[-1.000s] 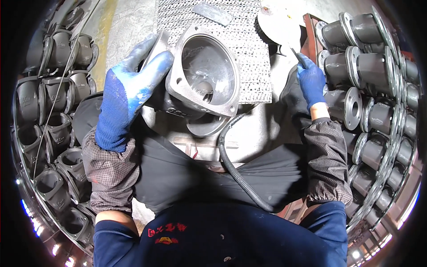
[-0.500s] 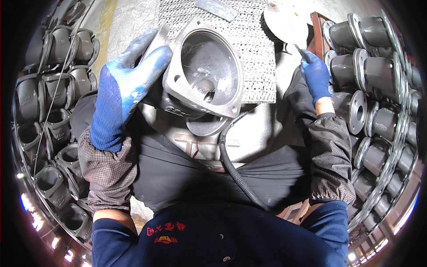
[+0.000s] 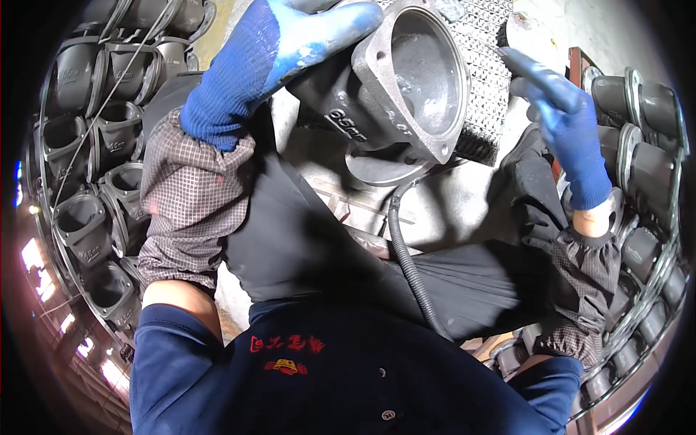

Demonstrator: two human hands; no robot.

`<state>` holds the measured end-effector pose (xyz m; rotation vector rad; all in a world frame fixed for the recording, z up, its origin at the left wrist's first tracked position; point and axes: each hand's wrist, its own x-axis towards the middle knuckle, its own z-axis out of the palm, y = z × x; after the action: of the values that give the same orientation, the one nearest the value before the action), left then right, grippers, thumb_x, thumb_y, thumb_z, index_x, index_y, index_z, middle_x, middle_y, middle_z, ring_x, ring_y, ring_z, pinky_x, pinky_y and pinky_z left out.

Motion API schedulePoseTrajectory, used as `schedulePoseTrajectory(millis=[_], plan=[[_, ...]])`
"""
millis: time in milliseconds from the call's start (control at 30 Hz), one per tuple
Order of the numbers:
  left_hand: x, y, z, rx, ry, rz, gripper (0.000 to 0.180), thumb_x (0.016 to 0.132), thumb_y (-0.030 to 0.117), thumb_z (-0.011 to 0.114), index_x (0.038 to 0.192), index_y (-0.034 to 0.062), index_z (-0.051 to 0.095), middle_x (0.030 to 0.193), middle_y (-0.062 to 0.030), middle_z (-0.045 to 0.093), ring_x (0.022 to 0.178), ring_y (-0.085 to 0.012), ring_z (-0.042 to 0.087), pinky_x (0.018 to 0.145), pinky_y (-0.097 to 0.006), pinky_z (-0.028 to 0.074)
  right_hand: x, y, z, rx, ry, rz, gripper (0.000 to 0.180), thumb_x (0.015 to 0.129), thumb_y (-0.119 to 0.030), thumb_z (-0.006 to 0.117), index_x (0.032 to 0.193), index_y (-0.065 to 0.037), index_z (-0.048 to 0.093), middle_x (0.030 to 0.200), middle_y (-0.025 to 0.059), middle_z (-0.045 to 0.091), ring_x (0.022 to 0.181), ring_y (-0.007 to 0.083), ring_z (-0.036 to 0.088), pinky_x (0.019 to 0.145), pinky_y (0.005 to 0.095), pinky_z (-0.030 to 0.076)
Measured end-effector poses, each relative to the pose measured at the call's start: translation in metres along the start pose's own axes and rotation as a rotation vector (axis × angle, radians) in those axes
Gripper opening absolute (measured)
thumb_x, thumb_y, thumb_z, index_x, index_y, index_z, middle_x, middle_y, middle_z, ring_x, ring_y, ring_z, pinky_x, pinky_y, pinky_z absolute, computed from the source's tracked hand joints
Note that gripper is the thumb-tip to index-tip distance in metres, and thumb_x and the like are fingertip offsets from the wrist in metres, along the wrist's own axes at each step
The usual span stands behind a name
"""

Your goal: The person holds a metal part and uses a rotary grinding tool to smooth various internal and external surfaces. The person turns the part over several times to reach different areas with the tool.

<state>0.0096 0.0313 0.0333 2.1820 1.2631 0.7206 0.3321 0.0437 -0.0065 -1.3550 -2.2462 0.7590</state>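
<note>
A dark grey cast-metal valve body (image 3: 348,101) is tilted on a woven metal mesh surface in front of me, its wide round mouth and square bolt-holed flange turned up and to the right. My left hand (image 3: 304,40), in a blue glove, grips its far left side, the thumb lying along the top; the other fingertips run out of the picture. A smaller round flange (image 3: 388,168) juts from its near side. To the right, apart from the casting, my right hand (image 3: 562,105) is raised with bent fingers around something thin that I cannot make out.
Similar castings are stacked along the left (image 3: 80,217) and right (image 3: 645,170). The mesh work surface (image 3: 482,80) lies beyond the casting, near a pale round disc (image 3: 533,36). A black corrugated hose (image 3: 406,254) runs between my legs.
My view has shifted, so the casting sits higher and further right. It appears turned slightly, showing more of its side. My right hand's fingers now point further left. My left hand keeps its grip.
</note>
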Motion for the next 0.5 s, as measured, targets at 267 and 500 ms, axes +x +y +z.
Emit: schedulePoseTrajectory(millis=[267, 500], plan=[[0.009, 0.017, 0.003, -0.320, 0.010, -0.361, 0.039, 0.086, 0.023, 0.061, 0.118, 0.0009, 0.057, 0.104, -0.0094, 0.064, 0.095, -0.0120, 0.057, 0.085, -0.025, 0.045, 0.031, -0.059, 0.031, -0.832, -0.271, -0.363, 0.020, 0.089, -0.016, 0.051, 0.102, -0.017, 0.066, 0.076, 0.0046, 0.062, 0.073, 0.0187, 0.064, 0.057, 0.0324, 0.052], [-0.002, -0.018, 0.006, 0.086, 0.109, 0.122, 0.038, 0.085, 0.022, 0.061, 0.116, 0.0013, 0.056, 0.105, -0.0152, 0.062, 0.096, -0.0225, 0.059, 0.085, -0.031, 0.046, 0.044, -0.081, 0.055, -0.991, -0.373, -0.241, 0.024, 0.093, -0.025, 0.046, 0.096, -0.012, 0.066, 0.077, 0.0059, 0.063, 0.076, 0.0175, 0.065, 0.059, 0.0325, 0.051]])
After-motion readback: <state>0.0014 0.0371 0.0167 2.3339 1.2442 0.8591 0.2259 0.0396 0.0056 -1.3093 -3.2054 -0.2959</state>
